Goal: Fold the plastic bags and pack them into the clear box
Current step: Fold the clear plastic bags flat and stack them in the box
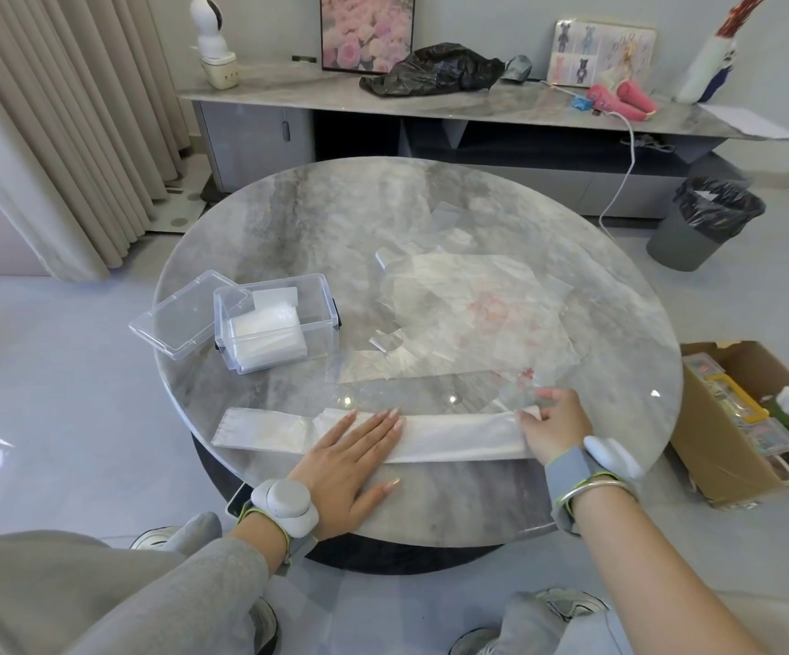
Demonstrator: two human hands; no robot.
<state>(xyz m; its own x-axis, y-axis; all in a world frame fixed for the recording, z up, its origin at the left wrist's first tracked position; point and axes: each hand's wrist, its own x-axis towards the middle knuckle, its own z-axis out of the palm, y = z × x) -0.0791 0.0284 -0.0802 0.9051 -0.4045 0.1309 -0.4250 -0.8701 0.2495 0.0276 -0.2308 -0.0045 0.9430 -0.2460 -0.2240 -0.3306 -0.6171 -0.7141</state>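
White plastic bag (454, 439), strip-folded: left hand (350, 460) pins it flat-palmed, right hand (555, 425) pinches the end; end-over fold likely next.

Counted: table (288, 219) 1; box (321, 319) 1; lid (180, 319) 1; strip bag (454, 439) 1; flat bags (468, 304) piled, count unclear; left hand (345, 470), right hand (555, 425): 2; bin (695, 229) 1; carton (714, 446) 1; black bag (430, 70) 1.

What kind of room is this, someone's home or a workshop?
Most likely a home living room: there is a round marble-look table, floor-length curtains, and a long low sideboard with a framed rose picture standing on it.
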